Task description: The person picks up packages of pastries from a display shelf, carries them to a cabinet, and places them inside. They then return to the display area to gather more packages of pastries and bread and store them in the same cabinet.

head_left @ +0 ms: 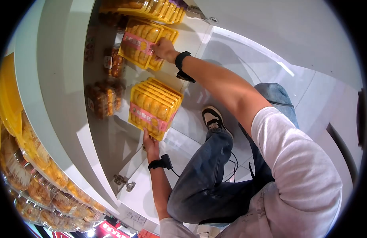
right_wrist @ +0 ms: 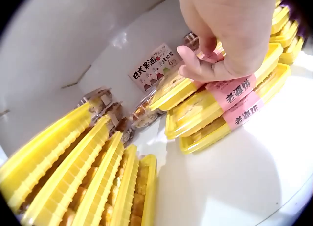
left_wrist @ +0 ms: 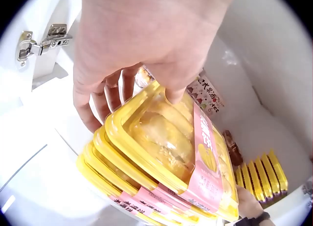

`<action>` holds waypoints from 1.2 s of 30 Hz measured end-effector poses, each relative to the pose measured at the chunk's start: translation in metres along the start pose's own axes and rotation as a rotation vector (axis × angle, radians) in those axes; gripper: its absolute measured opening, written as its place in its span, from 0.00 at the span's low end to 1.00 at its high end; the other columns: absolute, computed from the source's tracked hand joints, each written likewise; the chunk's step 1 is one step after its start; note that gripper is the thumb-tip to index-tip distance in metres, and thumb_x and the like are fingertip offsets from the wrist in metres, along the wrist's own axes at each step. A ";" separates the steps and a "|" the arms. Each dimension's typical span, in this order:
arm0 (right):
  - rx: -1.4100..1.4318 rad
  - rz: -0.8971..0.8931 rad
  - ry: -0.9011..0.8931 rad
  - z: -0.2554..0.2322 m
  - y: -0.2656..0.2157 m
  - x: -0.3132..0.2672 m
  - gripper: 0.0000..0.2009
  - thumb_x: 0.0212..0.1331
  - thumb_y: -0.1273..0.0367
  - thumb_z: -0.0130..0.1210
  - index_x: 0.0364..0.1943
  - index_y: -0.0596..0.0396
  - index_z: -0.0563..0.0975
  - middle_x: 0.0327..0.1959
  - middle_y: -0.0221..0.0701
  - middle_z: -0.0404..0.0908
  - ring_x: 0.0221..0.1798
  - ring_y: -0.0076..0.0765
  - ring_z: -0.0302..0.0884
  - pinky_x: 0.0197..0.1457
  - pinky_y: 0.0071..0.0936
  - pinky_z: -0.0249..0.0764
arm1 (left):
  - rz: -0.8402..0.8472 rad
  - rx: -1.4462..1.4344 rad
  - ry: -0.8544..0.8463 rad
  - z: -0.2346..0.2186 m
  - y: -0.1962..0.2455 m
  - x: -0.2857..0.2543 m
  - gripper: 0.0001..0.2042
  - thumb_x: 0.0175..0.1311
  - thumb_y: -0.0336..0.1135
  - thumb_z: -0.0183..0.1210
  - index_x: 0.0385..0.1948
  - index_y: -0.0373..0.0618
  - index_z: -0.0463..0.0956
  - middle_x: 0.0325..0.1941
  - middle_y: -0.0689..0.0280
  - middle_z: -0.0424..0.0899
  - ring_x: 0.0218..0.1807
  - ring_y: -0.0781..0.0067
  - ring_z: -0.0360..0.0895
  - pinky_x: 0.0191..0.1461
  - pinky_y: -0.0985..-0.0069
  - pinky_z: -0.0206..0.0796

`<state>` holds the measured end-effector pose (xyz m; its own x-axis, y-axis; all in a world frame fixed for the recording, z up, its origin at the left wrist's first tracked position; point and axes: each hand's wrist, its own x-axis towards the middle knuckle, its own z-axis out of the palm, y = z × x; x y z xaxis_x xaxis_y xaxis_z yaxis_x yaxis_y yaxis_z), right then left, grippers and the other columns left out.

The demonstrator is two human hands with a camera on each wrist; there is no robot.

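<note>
Two stacks of yellow pastry trays with pink labels lie on a white shelf inside a low cabinet. My left hand (head_left: 151,143) (left_wrist: 142,45) grips the near end of the nearer stack (head_left: 153,107) (left_wrist: 166,147), thumb on the top tray's lid and fingers curled round its edge. Farther along the shelf my right hand (head_left: 164,49) (right_wrist: 225,35) holds the top tray of the other stack (head_left: 145,41) (right_wrist: 220,108), with its fingers curled over the lid and its thumb against the pink label.
Small packs of dark pastries (head_left: 104,99) (right_wrist: 122,118) sit at the back of the shelf by a printed label card (right_wrist: 154,64). More yellow trays (head_left: 151,8) stand beyond. A door hinge (head_left: 126,183) (left_wrist: 44,42) is near my left wrist. My knee (head_left: 207,174) is beside the cabinet.
</note>
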<state>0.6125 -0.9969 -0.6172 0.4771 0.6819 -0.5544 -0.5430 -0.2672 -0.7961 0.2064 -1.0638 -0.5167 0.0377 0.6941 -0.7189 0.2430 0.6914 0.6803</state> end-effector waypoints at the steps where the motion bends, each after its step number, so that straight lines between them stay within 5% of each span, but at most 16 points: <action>1: -0.036 0.000 -0.013 0.000 -0.002 0.002 0.13 0.60 0.69 0.57 0.25 0.69 0.78 0.22 0.43 0.84 0.24 0.40 0.86 0.26 0.31 0.83 | -0.005 -0.001 0.004 0.002 -0.001 0.000 0.31 0.72 0.57 0.50 0.68 0.44 0.61 0.67 0.64 0.70 0.66 0.67 0.69 0.67 0.67 0.62; 8: -0.165 -0.119 0.101 -0.004 0.010 0.011 0.14 0.60 0.67 0.56 0.23 0.64 0.81 0.19 0.42 0.83 0.21 0.36 0.84 0.29 0.30 0.81 | -0.047 0.045 0.013 0.000 0.000 0.001 0.32 0.71 0.58 0.50 0.68 0.46 0.62 0.69 0.65 0.69 0.67 0.68 0.68 0.68 0.69 0.61; 10: -0.221 -0.190 0.117 -0.003 0.014 0.011 0.14 0.55 0.67 0.54 0.27 0.69 0.80 0.24 0.51 0.82 0.32 0.53 0.85 0.41 0.40 0.81 | -0.026 0.070 0.035 -0.002 -0.001 0.003 0.32 0.71 0.58 0.50 0.67 0.45 0.61 0.68 0.63 0.69 0.67 0.66 0.68 0.66 0.68 0.63; 13: -0.282 -0.199 0.216 -0.007 0.016 -0.001 0.14 0.54 0.66 0.56 0.28 0.69 0.80 0.28 0.53 0.83 0.37 0.55 0.84 0.44 0.42 0.81 | 0.034 0.058 0.048 -0.002 -0.004 0.007 0.31 0.71 0.58 0.51 0.66 0.44 0.60 0.66 0.61 0.69 0.66 0.64 0.68 0.64 0.66 0.65; 18: -0.144 -0.093 0.180 -0.018 0.019 -0.029 0.13 0.57 0.66 0.56 0.32 0.66 0.78 0.27 0.49 0.84 0.28 0.45 0.86 0.38 0.35 0.81 | 0.091 -0.006 -0.048 0.006 0.000 0.002 0.30 0.72 0.56 0.50 0.65 0.41 0.60 0.65 0.61 0.70 0.65 0.63 0.69 0.66 0.64 0.65; 22: -0.192 -0.126 0.179 -0.021 0.018 -0.037 0.16 0.60 0.62 0.54 0.30 0.68 0.77 0.25 0.49 0.83 0.29 0.46 0.86 0.37 0.36 0.81 | 0.124 -0.001 -0.055 0.005 -0.001 0.003 0.29 0.72 0.55 0.51 0.64 0.42 0.63 0.64 0.62 0.72 0.66 0.64 0.69 0.66 0.63 0.66; 25: -0.104 0.029 0.192 -0.011 0.019 -0.049 0.22 0.63 0.56 0.49 0.28 0.67 0.77 0.27 0.52 0.83 0.32 0.52 0.85 0.41 0.41 0.80 | 0.157 -0.023 -0.066 0.007 0.000 0.002 0.26 0.72 0.53 0.52 0.62 0.44 0.64 0.64 0.61 0.71 0.66 0.64 0.69 0.65 0.62 0.67; 27: -0.432 -0.302 0.191 0.011 0.031 -0.080 0.27 0.64 0.51 0.45 0.33 0.68 0.77 0.33 0.56 0.83 0.38 0.58 0.83 0.47 0.46 0.78 | 0.171 -0.041 -0.064 0.008 0.002 0.002 0.25 0.71 0.52 0.54 0.61 0.45 0.64 0.64 0.62 0.71 0.65 0.65 0.69 0.65 0.60 0.67; 29: -0.599 -0.215 -0.314 0.016 0.007 -0.129 0.29 0.61 0.49 0.49 0.43 0.70 0.75 0.37 0.58 0.82 0.42 0.62 0.81 0.52 0.47 0.76 | 0.200 -0.065 -0.007 0.012 0.002 0.003 0.25 0.70 0.51 0.56 0.60 0.45 0.64 0.63 0.63 0.70 0.65 0.65 0.69 0.65 0.61 0.67; 31: -0.829 -0.151 -0.543 0.032 0.011 -0.163 0.34 0.57 0.49 0.54 0.54 0.70 0.71 0.42 0.54 0.82 0.46 0.61 0.80 0.54 0.44 0.76 | 0.220 -0.057 0.006 0.008 -0.009 0.011 0.26 0.70 0.52 0.56 0.60 0.44 0.64 0.63 0.63 0.70 0.65 0.65 0.69 0.65 0.62 0.67; 36: -0.965 -0.175 -0.482 0.039 0.038 -0.184 0.39 0.49 0.48 0.63 0.56 0.68 0.68 0.54 0.53 0.73 0.58 0.59 0.72 0.60 0.43 0.73 | 0.174 0.011 0.079 0.018 -0.003 0.012 0.29 0.69 0.53 0.57 0.63 0.43 0.63 0.64 0.63 0.70 0.65 0.65 0.70 0.66 0.64 0.66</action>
<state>0.4772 -1.1057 -0.5360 0.0601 0.9012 -0.4293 0.3772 -0.4186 -0.8261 0.2240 -1.0613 -0.5297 0.0038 0.8168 -0.5770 0.2497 0.5579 0.7914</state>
